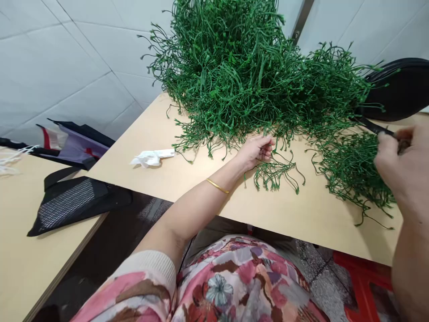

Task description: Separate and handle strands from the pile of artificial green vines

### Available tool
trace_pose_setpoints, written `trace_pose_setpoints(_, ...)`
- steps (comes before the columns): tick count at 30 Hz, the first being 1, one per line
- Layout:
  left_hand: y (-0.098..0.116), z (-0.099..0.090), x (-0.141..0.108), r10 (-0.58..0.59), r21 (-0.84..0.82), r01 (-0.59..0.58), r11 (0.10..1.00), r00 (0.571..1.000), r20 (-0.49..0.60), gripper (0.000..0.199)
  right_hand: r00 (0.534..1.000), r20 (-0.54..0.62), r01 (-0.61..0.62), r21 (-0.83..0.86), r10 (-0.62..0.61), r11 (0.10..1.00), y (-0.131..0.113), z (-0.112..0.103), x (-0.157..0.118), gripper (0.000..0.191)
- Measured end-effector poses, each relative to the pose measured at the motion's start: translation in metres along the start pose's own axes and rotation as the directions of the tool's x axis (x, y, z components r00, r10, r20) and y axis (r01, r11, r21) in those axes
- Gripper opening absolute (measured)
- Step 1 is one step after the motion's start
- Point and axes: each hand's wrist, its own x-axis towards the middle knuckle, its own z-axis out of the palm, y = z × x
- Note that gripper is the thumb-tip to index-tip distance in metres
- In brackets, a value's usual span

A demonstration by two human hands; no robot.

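A big heap of green artificial sprigs [241, 67] covers the back of the light wooden table [187, 179]. My left hand [256, 151] rests at the heap's front edge, fingers curled around a small green sprig [275, 172] that trails onto the table. My right hand [404, 174] is raised at the right edge of the view, pinching a thin dark stem [375, 127] that belongs to a bunch of green sprigs [355, 172] lying under it. A gold bangle [217, 185] circles my left wrist.
A crumpled white tissue [152, 157] lies left of the heap. A black round object [400, 89] sits at the back right. On a second table to the left lie a black mesh bag [72, 201] and folded fabric [72, 143]. A red crate [365, 286] stands below.
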Motion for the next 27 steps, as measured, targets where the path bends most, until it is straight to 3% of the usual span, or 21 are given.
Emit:
trace_pose_setpoints(2, 0.001, -0.002, 0.001, -0.027, -0.072, 0.029, 0.997, 0.999, 0.017, 0.026, 1.0, 0.011, 0.007, -0.09, -0.006, 0.996, 0.01, 0.01, -0.004, 0.043)
trace_pose_setpoints(5, 0.005, -0.004, 0.001, -0.053, -0.183, 0.063, 0.981, 0.997, 0.057, 0.032, 0.98, 0.101, 0.176, -0.04, -0.172, 0.984, 0.0, 0.015, -0.026, 0.048)
trace_pose_setpoints(8, 0.01, -0.007, -0.002, -0.044, -0.247, 0.07, 0.966, 0.993, 0.108, 0.034, 0.891, 0.222, 0.334, 0.27, -0.396, 0.903, -0.028, 0.016, -0.047, 0.043)
trace_pose_setpoints(11, 0.012, -0.008, -0.003, -0.037, -0.263, 0.077, 0.962, 0.988, 0.153, 0.035, 0.839, 0.169, 0.349, 0.56, -0.517, 0.751, -0.056, 0.025, -0.059, 0.034)
trace_pose_setpoints(14, 0.011, -0.007, -0.004, -0.029, -0.244, 0.077, 0.967, 0.981, 0.192, 0.034, 0.763, 0.161, 0.372, 0.684, -0.626, 0.628, -0.075, 0.038, -0.065, 0.031)
trace_pose_setpoints(17, 0.008, -0.006, -0.006, 0.043, -0.185, -0.004, 0.983, 0.978, 0.206, 0.027, 0.702, 0.18, 0.419, 0.679, -0.689, 0.603, -0.086, 0.044, -0.073, 0.028)
trace_pose_setpoints(21, 0.006, -0.004, -0.009, 0.176, -0.062, -0.168, 0.984, 0.972, 0.158, 0.016, 0.717, 0.178, 0.45, 0.62, -0.674, 0.642, -0.083, 0.044, -0.078, 0.022)
trace_pose_setpoints(27, 0.006, -0.001, -0.011, 0.16, 0.054, -0.169, 0.984, 0.978, 0.136, 0.018, 0.791, 0.114, 0.456, 0.544, -0.601, 0.704, -0.055, 0.025, -0.06, 0.017)
